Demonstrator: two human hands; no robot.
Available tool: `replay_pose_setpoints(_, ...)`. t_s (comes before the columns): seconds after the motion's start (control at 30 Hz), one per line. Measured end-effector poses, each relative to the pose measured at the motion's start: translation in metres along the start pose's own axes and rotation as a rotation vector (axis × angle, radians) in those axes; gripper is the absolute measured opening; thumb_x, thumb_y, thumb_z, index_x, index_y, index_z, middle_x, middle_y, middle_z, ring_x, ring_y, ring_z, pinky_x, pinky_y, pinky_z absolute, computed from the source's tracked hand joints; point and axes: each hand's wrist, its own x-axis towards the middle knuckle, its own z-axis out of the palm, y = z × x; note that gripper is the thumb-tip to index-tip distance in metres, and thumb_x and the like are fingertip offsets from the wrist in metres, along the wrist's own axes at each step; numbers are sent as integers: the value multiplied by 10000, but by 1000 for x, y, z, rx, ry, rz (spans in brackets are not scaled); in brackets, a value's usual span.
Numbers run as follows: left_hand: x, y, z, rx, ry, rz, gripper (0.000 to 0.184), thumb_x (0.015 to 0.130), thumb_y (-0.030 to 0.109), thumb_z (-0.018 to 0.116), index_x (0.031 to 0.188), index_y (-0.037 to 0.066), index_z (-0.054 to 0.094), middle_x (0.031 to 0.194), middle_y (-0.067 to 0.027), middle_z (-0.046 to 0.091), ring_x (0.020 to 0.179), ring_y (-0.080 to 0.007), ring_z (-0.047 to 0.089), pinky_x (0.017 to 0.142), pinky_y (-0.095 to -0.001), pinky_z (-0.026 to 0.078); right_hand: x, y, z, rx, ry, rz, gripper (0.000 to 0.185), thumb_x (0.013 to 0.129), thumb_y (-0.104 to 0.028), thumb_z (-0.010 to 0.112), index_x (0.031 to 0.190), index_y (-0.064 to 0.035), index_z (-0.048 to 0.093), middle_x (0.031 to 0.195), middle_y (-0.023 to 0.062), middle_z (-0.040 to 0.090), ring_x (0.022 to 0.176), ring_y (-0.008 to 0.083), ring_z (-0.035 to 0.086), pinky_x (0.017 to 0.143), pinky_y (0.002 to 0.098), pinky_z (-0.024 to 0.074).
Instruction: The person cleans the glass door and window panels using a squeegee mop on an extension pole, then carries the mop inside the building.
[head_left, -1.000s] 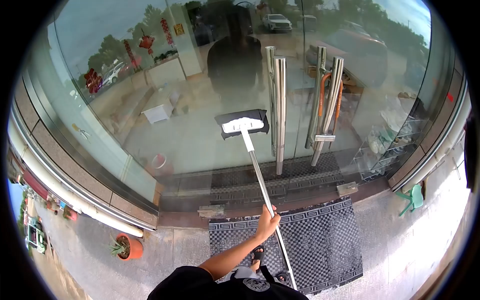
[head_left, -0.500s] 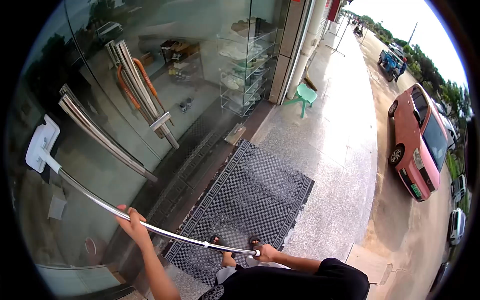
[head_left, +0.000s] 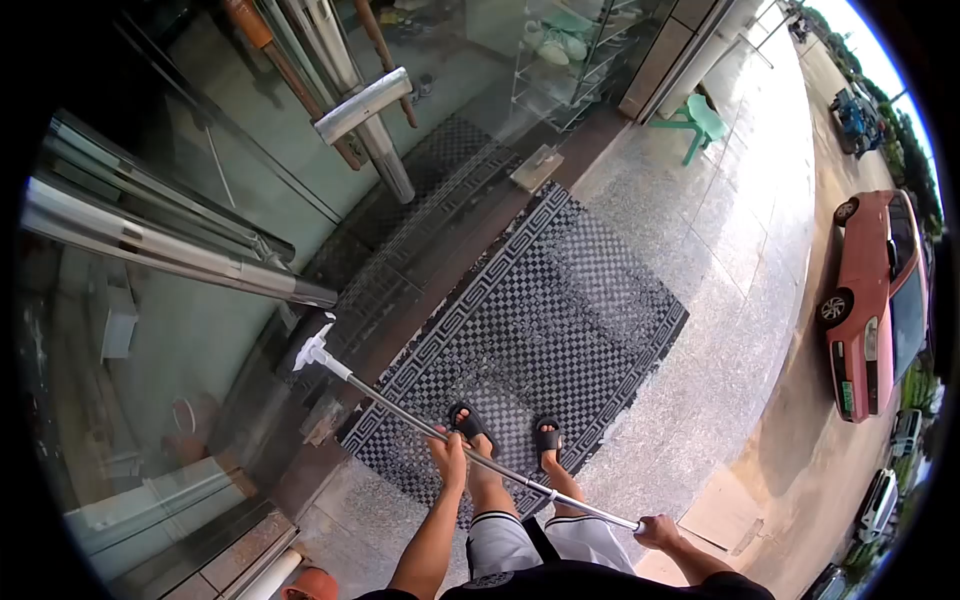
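I hold a window squeegee (head_left: 400, 414) with a long metal pole and a white head. My left hand (head_left: 447, 455) is wrapped round the middle of the pole. At the pole's white-tipped end, my right hand (head_left: 657, 532) is closed in a grip. The white head (head_left: 316, 349) is low by the bottom of the glass door (head_left: 230, 330), just below the end of a steel door handle (head_left: 180, 245). Whether the head touches the glass, I cannot tell. The pole slants across in front of my legs.
Under my sandalled feet lies a black-and-grey patterned mat (head_left: 560, 310). A second handle (head_left: 350, 100) carries an orange-sleeved lock (head_left: 290, 80). A green stool (head_left: 698, 125) stands by the wall, a reddish pot (head_left: 311, 585) at bottom left. A pink car (head_left: 868, 305) is parked on the right.
The squeegee head has come down from high on the left glass to near the door's bottom. Both hands have moved right and lower, still gripping the pole. My view has tilted downward.
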Motion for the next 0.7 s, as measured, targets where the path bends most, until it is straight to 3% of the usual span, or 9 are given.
replay_pose_setpoints(0.1,86,-94,-7,125,-13,-12,200,835,34,466,995,23,346,695,-112,516,440,-161,516,416,-276,413,11,-49,9,64,68,115,237,636,-256,611,762,-66,676,737,210,638,706,388,619,669,448,516)
replay_pose_setpoints(0.2,164,-124,-5,206,-72,-157,130,808,12,490,758,32,371,567,-103,504,351,-192,470,285,-299,344,40,-98,40,109,36,121,248,643,-248,613,774,-44,662,729,227,631,725,404,620,691,475,508)
replay_pose_setpoints(0.3,228,-176,-14,486,-53,-333,126,748,74,542,743,32,424,560,-141,555,378,-221,525,310,-322,397,59,-136,73,110,42,124,234,652,-239,610,774,-43,647,709,233,626,720,422,617,706,487,503)
replay_pose_setpoints(0.37,220,-191,-12,383,-21,-222,136,732,109,563,742,34,450,540,-131,544,407,-227,559,326,-325,417,49,-131,55,148,71,105,199,660,-206,575,747,-38,635,681,239,617,684,428,613,670,493,499)
replay_pose_setpoints(0.43,175,-162,2,133,-89,-132,115,751,86,532,784,18,445,541,-120,546,425,-208,569,345,-317,441,39,-111,42,147,24,147,217,681,-187,529,782,-30,638,719,254,623,723,427,619,697,493,493)
replay_pose_setpoints(0.47,151,-142,9,111,-213,-57,175,759,66,533,864,29,398,588,-90,521,442,-188,558,379,-317,459,33,-81,70,153,231,76,127,624,-166,586,648,-42,597,589,228,585,606,415,599,588,502,478)
replay_pose_setpoints(0.57,65,-37,52,-102,-234,32,207,779,55,562,896,53,390,658,-54,484,500,-149,553,427,-278,453,20,-6,114,145,362,17,157,676,-182,626,640,-46,558,565,211,576,562,413,584,560,490,466)
replay_pose_setpoints(0.63,33,6,67,-108,-217,11,204,797,55,563,908,68,391,662,-42,496,527,-129,561,418,-248,433,30,52,150,312,408,-60,389,742,-178,606,1062,36,549,888,266,616,805,379,603,750,436,479)
replay_pose_setpoints(0.7,18,22,82,-232,-195,100,187,817,54,556,913,78,398,673,-36,513,549,-116,571,405,-221,415,24,63,101,337,338,-3,303,768,-174,598,995,23,560,898,252,617,845,371,597,790,416,467)
